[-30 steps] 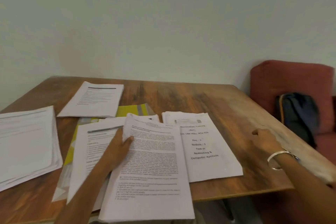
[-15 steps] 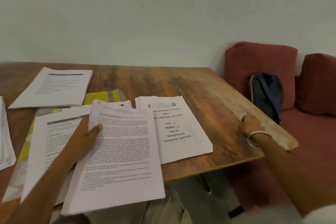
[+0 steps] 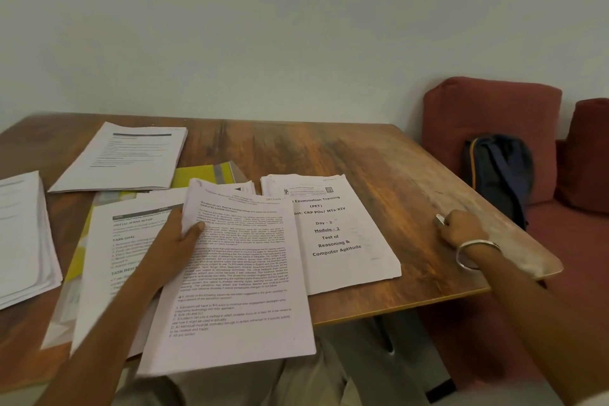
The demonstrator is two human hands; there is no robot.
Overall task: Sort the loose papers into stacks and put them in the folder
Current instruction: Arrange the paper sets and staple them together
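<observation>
My left hand point(image 3: 179, 241) grips a stack of printed question papers point(image 3: 240, 290) by its left edge, thumb on top; the stack overhangs the table's near edge. Under it and to the left, a sheet headed with task text point(image 3: 128, 241) lies on a yellow folder point(image 3: 204, 173). To the right sits a stack titled "Reasoning & Computer Aptitude" point(image 3: 342, 241). Near the table's right edge, my right hand point(image 3: 461, 229), with a bangle on the wrist, has its fingers curled round a small silvery object point(image 3: 440, 220).
Another paper stack point(image 3: 128, 158) lies at the back left, and a thick one point(image 3: 23, 234) at the far left edge. The wooden table point(image 3: 329, 148) stands against a pale wall. A dark backpack point(image 3: 497, 171) leans on a red sofa point(image 3: 491, 109) to the right.
The view has swung to the right, showing more of the sofa. My left hand keeps its hold on the question papers. My right hand stays near the table's right edge.
</observation>
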